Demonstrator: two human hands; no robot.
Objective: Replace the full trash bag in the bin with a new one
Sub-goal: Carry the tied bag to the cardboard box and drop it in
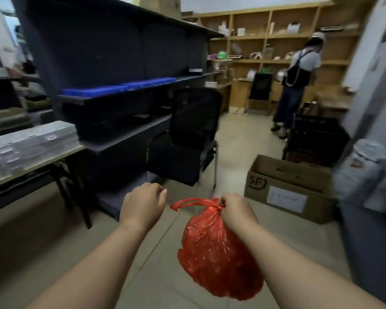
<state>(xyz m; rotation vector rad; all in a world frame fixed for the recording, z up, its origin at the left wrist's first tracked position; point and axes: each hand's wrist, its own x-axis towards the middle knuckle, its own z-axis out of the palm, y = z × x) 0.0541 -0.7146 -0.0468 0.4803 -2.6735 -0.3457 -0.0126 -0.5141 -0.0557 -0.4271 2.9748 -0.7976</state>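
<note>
1. Fingers of the right hand (234, 210) are curling tightly around the knotted neck of the red trash bag (216, 253), gripping it at the tie.
2. That bag is hanging in the air below the right hand, bulging and full, above the tiled floor (156, 259); its loose handle loop is sticking out to the left of the knot.
3. Meanwhile the left hand (143, 206) is hovering just beside the bag's handle loop without touching it, its fingers curling loosely and holding nothing.
4. Both bare forearms are reaching forward from the bottom of the view.
5. Ahead, a black mesh chair (187, 139) is standing against dark shelving (112, 63) that is carrying blue trays (118, 88).
6. To the right, an open cardboard box (288, 188) is sitting on the floor.
7. Further back, another person (296, 81) is standing and facing wooden shelves (265, 36).
8. On the left, stacked clear plastic cases (29, 143) are lying on a table (34, 168).
</note>
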